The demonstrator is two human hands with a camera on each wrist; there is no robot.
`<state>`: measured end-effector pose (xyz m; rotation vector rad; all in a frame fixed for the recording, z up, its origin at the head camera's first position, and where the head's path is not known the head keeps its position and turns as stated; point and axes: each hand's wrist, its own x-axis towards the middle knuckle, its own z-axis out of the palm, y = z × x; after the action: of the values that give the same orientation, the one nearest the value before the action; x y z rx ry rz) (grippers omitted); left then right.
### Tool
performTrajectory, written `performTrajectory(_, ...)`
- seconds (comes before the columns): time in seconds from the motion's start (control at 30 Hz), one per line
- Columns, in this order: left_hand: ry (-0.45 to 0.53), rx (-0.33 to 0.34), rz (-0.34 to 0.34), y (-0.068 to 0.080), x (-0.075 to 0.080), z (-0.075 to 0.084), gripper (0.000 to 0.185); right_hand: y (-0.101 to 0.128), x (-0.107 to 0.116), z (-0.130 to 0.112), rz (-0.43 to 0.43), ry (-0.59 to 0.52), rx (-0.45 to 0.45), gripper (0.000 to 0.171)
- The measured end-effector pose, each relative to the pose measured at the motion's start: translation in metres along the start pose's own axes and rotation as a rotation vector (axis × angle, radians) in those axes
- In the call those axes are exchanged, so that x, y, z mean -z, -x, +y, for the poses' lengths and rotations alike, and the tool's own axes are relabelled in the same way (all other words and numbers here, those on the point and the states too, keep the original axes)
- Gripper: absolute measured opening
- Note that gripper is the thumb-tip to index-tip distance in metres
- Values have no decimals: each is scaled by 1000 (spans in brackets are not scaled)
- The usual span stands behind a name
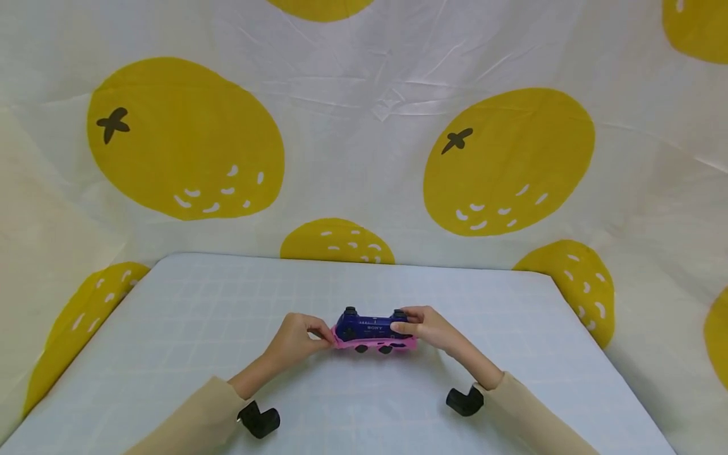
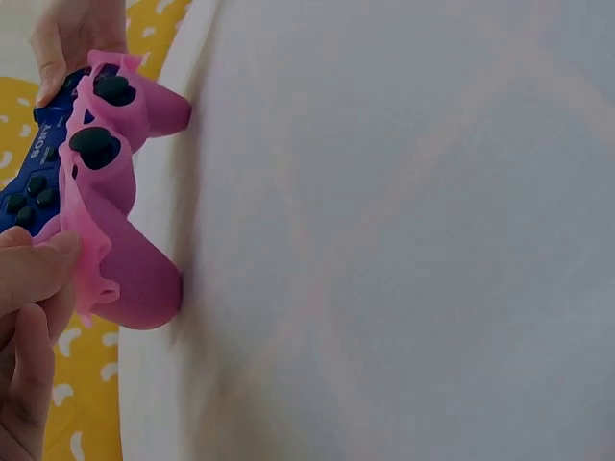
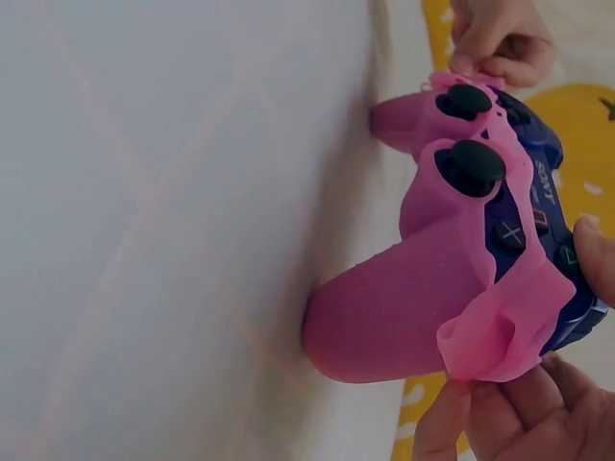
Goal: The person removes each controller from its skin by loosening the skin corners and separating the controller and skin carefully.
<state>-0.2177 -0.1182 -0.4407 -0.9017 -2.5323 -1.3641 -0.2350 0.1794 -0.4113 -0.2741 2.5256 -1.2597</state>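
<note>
At the middle of the pale checked table (image 1: pixel 199 316), toward its near half, a blue game controller (image 1: pixel 370 327) stands with its grips resting on the surface and a pink rubber cover (image 1: pixel 372 344) partly fitted over it. The cover encloses both grips and the lower face around the two black sticks; its upper edge lies loose and ruffled, leaving the blue upper part bare. The left hand (image 1: pixel 296 338) has its fingers curled, pinching the loose edge of the cover at the left end of the controller; the left wrist view shows fingertips (image 2: pixel 43 269) pressed on the pink frill. The right hand (image 1: pixel 429 327) has its fingers closed round the right end of the controller, with a fingertip on the blue face and fingers under the bunched pink flap (image 3: pixel 500 331). Both forearms wear tan sleeves, each with a black wrist camera. A cloth printed with yellow oranges (image 1: pixel 512 161) hangs behind and to both sides of the table. Risk assessment: the cover is thin and under stretch at its edge, so a hard pull from the pinch could tear it or let it snap out of the fingers. Only the grips bear on the table, so uneven pulling from one side could tip or slide the controller. The cover edge could also catch on the sticks and bunch.
</note>
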Motion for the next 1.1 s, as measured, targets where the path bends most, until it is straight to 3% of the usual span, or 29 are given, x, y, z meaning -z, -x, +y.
performTrajectory(0.17, -28, 21, 98, 2, -7, 5, 11, -1, 1, 0, -3, -12, -5, 70)
performTrajectory(0.33, -62, 17, 138, 2, -9, 7, 11, -3, 1, 1, 1, -19, -26, 71)
performTrajectory(0.47, -40, 34, 105, 0, -6, 6, 15, -2, 2, 0, -6, -25, -33, 69)
performTrajectory(0.77, 93, 272, -28, -9, -4, -2, 50, -4, 4, 0, -55, -83, -17, 63)
performTrajectory(0.9, 131, 274, -97, -15, -6, -3, 55, -6, 4, 4, -67, -107, 7, 60)
performTrajectory(0.97, 152, 288, -112, -17, -9, -2, 54, -6, 2, 7, -35, -107, 4, 60)
performTrajectory(1.1, 174, 363, -74, -21, -17, 1, 55, -6, 0, 10, 68, -107, -3, 54)
